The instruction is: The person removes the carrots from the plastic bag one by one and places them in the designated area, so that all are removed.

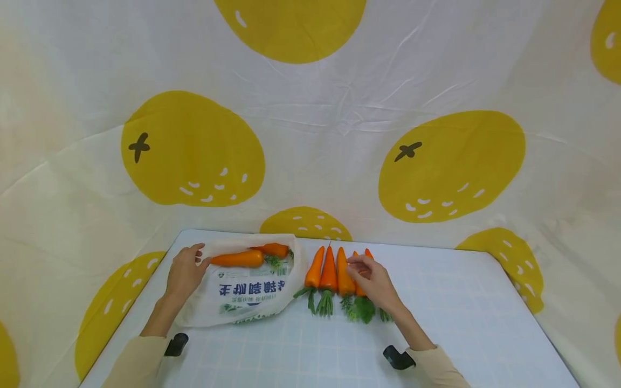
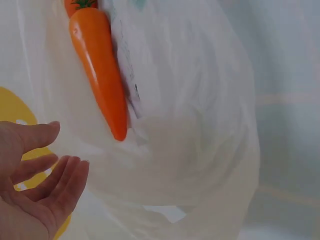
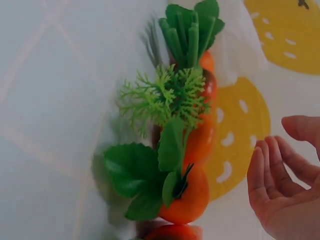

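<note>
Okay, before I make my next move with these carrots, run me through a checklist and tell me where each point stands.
1. Left hand free: ok, it holds nothing.
2. Right hand free: ok, it holds nothing, fingers loosely bent.
3. Row of five carrots laid side by side: ok, leafy ends toward you.
4. All carrots in one place: not ok; two carrots lie within the outline of the plastic bag, apart from the row.
5. Left hand touching the bag: cannot tell; it overlaps the edge in view.
</note>
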Tool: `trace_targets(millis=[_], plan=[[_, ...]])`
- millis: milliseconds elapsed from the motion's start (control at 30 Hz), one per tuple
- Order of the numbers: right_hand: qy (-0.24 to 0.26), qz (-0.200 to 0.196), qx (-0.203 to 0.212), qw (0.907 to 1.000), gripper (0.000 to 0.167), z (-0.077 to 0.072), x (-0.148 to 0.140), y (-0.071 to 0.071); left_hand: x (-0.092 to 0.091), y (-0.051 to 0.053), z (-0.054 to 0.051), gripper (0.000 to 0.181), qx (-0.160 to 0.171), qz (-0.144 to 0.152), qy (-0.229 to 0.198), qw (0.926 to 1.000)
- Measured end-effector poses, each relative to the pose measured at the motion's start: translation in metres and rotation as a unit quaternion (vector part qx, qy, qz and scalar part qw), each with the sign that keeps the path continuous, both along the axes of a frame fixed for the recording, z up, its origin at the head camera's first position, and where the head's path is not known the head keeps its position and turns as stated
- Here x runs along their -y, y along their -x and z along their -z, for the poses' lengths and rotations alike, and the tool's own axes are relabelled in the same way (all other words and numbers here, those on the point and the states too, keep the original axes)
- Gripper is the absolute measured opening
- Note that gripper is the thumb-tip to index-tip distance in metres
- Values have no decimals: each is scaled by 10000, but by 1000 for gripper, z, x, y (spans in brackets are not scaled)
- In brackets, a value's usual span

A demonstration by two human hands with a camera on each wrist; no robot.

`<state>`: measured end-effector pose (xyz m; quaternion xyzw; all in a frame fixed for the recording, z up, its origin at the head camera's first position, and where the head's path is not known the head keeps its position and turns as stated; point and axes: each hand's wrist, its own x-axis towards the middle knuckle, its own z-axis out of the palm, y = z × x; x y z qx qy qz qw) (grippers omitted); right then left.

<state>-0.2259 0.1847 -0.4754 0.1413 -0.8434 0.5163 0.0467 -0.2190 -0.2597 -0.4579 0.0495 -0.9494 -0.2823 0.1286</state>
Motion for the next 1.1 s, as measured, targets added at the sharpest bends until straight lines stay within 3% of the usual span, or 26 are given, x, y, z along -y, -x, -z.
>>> trace_targets(millis=[367,800,1100], plan=[[253,-562,-147,9980,26,-15,32,3,1,30,0,35,-103,608,950,9936],[213,-841,-300,9958,25,-29,67,14,-3,45,0,35,-176,516,1864,9810],[272,-1133,-265,9928,28,-35,95,19,-6,59,0,22,-312,552,2378,9692]])
